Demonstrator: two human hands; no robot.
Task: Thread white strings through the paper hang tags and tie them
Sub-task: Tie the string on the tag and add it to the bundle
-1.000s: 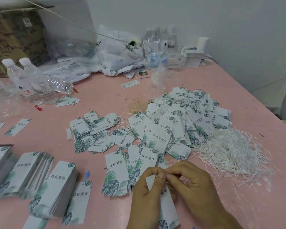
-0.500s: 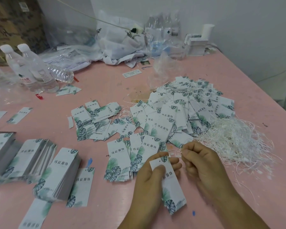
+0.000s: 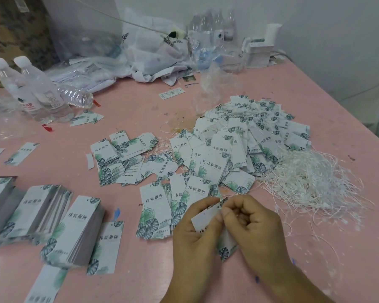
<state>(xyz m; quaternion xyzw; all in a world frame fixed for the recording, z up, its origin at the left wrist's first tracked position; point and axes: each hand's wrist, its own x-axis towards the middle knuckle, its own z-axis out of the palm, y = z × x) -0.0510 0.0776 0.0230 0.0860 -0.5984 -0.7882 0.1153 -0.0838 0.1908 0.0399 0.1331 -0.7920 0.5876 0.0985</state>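
My left hand (image 3: 195, 239) grips a white hang tag (image 3: 206, 217) with green leaf print, held over the table's near edge. My right hand (image 3: 249, 224) has its fingers curled at the tag's top edge, pinching there; a thin white string cannot be made out clearly between the fingers. A loose heap of white strings (image 3: 311, 182) lies to the right of my hands. A big pile of strung tags (image 3: 239, 145) sits beyond them, and a few unstrung tags (image 3: 155, 206) lie just left of my left hand.
Stacks of tags (image 3: 79, 228) stand at the left on the pink table (image 3: 315, 248). Water bottles (image 3: 37, 92) stand at the back left, with plastic bags (image 3: 153, 51) and a small white box (image 3: 258, 53) along the wall. The table edge runs along the right.
My right hand, apart from the tag half a second ago, has come back to its top edge. The left hand has tilted the tag and raised it slightly.
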